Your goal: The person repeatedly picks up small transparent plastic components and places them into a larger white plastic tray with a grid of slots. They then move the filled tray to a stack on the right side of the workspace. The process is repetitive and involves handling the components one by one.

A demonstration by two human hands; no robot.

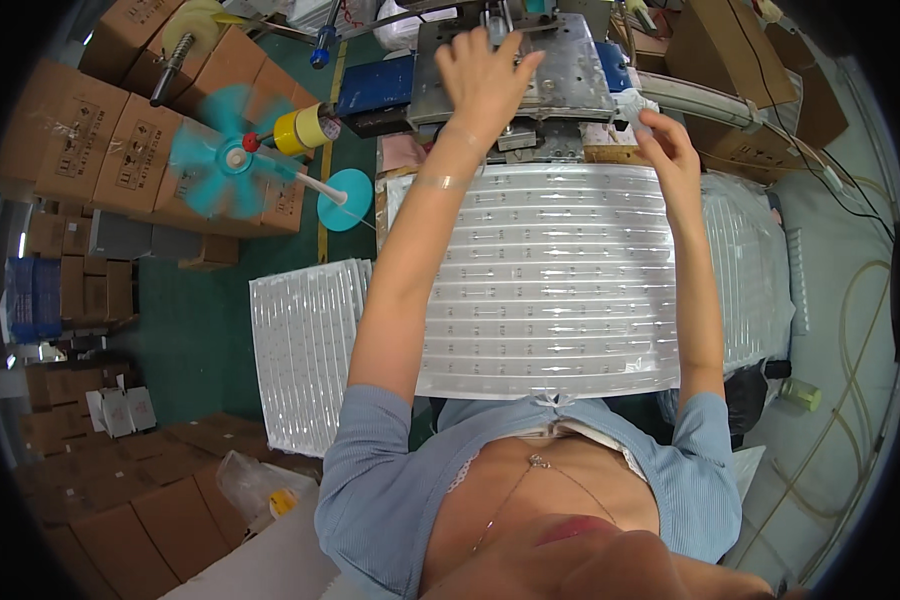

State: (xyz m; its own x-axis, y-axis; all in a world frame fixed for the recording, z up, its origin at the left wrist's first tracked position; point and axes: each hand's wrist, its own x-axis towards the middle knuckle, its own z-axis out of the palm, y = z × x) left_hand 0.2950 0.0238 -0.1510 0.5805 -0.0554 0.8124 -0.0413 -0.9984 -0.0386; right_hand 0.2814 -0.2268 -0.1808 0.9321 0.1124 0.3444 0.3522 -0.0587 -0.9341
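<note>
My left hand [483,80] reaches over the metal top plate [575,75] of a bench machine at the far side. Its fingers are spread, their tips by small metal parts near the plate's back; whether they press on anything is hidden. Right of the machine, my right hand [673,150] is raised with curved fingers, thumb and forefinger apart. Its fingertips are beside a crumpled white piece [631,106] at the machine's edge, and I see nothing held between them. Below both hands, before my body, lies a wide stack of clear-wrapped white strip sheets [550,270].
Left of the machine, a teal fan [235,157] spins near yellow tape rolls [298,132]. A second stack of wrapped sheets [305,355] lies at left, another wrapped bundle [745,270] at right. Cardboard boxes [100,150] line the left side. A hose [850,320] trails at right.
</note>
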